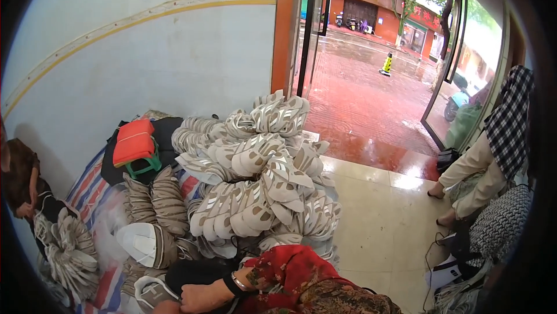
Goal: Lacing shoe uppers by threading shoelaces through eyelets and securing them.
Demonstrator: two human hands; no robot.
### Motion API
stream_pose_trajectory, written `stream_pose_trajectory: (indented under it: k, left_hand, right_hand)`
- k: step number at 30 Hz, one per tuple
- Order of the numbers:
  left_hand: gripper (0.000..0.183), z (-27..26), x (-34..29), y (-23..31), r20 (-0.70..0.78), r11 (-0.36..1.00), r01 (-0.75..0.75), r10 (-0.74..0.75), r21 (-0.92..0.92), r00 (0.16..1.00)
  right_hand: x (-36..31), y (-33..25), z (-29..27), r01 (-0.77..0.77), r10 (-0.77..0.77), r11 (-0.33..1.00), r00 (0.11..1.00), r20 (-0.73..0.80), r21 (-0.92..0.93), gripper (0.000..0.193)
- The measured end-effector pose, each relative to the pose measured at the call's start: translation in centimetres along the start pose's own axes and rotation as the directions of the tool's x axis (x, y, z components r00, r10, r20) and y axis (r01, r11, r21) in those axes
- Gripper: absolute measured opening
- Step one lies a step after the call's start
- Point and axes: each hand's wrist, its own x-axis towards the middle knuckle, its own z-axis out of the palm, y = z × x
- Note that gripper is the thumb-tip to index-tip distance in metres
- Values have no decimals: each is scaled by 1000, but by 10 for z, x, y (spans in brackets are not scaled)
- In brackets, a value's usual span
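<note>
The right hand (pixel 204 297) is at the lower edge of the view, and its fingers are bent inward, but what is between their tips is hidden, so I cannot tell if they grasp something. Of the left hand (pixel 166 307) only a small part shows, close beside the right fingers; whether it is clenched or released, I cannot tell either. The shoe upper (pixel 152 291), grey with a pale edge, is just to the left of these fingers, beside the left hand, and its lower part is cut off by the picture's edge. In my judgement it is light and soft, somewhat stiffer along its stitched edges, not slippery and not fragile, but it can fold easily if it is pressed in the middle. The rim of the opening looks the best place for a pinch, with the thumb inside and fingers outside. Under the right wrist, beyond the fingers, lies black cloth (pixel 194 270). Farther ahead of the fingers rests a beige shoe piece (pixel 139 243) with a white front, and ahead and to the right rises a big pile of uppers (pixel 232 216), tightly nested in bundles.
</note>
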Motion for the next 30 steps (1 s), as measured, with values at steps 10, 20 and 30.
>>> stream_pose_trajectory:
  k: [10,20,30]
  left_hand:
    - [23,-9,0,13,49,998,-58,56,40,997]
    - [24,-10,4,12,48,997,-60,62,-48,997]
    - [28,24,-6,-45,-256,968,-34,-32,-249,966]
  right_hand:
    - [9,-7,-33,98,-97,995,994,-52,14,20]
    - [3,-12,-17,-401,415,747,904,101,529,23]
    - [7,-16,-34,-29,27,997,999,-22,-73,22]
